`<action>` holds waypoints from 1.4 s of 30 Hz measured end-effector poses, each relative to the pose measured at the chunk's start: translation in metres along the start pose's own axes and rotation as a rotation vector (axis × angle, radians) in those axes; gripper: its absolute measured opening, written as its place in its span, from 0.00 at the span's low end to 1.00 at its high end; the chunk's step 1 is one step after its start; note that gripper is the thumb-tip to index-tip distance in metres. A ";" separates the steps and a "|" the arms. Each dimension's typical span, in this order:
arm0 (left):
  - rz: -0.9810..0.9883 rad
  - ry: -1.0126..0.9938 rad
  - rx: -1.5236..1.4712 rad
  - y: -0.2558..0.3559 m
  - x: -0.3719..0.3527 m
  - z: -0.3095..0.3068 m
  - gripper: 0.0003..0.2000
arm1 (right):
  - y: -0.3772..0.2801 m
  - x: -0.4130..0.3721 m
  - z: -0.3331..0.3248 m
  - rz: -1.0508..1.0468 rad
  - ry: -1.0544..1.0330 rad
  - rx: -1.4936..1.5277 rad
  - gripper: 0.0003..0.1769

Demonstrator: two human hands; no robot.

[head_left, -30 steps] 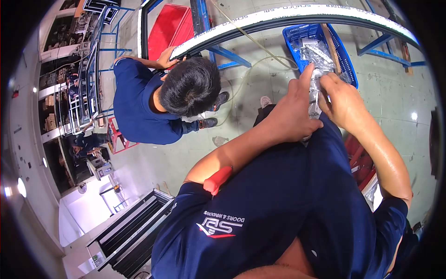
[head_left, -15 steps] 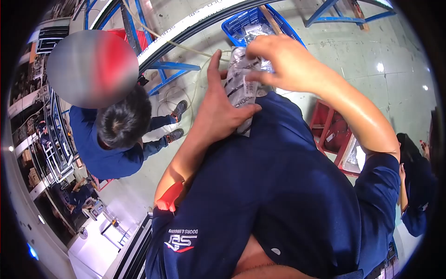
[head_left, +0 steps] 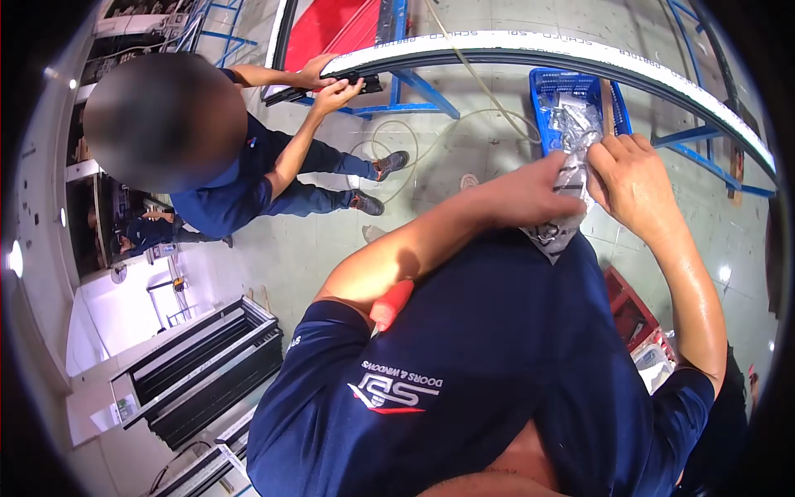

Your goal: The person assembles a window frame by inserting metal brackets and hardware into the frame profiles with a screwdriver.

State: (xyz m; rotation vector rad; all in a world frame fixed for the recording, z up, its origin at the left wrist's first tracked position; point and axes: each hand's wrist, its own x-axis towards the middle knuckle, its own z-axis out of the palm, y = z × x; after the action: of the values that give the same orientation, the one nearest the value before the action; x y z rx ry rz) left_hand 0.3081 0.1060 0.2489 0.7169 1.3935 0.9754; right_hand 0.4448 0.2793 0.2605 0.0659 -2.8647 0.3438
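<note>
Workshop floor (head_left: pixel 281 248) of pale tile fills most of the head view, warped by the lens. A long curved frame (head_left: pixel 580 56), white on black, arches across the top, its right end cut off at the dark edge. A co-worker (head_left: pixel 240 174) in navy crouches with both hands on its left end. Stacked black frames (head_left: pixel 199 369) lie lower left. A blue basket (head_left: pixel 540 108) sits on the floor, partly hidden behind the hands. In front of the wearer's chest is a clear plastic bag (head_left: pixel 556 232); its contents are hard to make out. The left hand (head_left: pixel 530 195) has its fingers closed round the bag's side. The right hand (head_left: pixel 633 178) has its fingers curled, pinching the bag's upper edge. A red handle (head_left: pixel 391 303) pokes out beneath the left arm, its tip hidden.
</note>
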 end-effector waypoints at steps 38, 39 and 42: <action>-0.023 0.091 0.275 -0.020 0.013 -0.004 0.37 | 0.008 0.017 0.022 0.013 -0.182 -0.024 0.13; -0.015 0.096 0.261 -0.021 0.013 -0.005 0.37 | 0.010 0.017 0.026 0.029 -0.151 0.002 0.13; 0.007 0.124 0.233 -0.025 0.016 -0.004 0.38 | 0.012 0.019 0.033 0.074 -0.082 0.092 0.13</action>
State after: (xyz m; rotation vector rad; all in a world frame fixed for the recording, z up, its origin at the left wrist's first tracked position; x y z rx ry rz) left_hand 0.3062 0.1081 0.2191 0.8458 1.6322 0.8832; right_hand 0.4169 0.2831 0.2312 -0.0089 -2.9366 0.4990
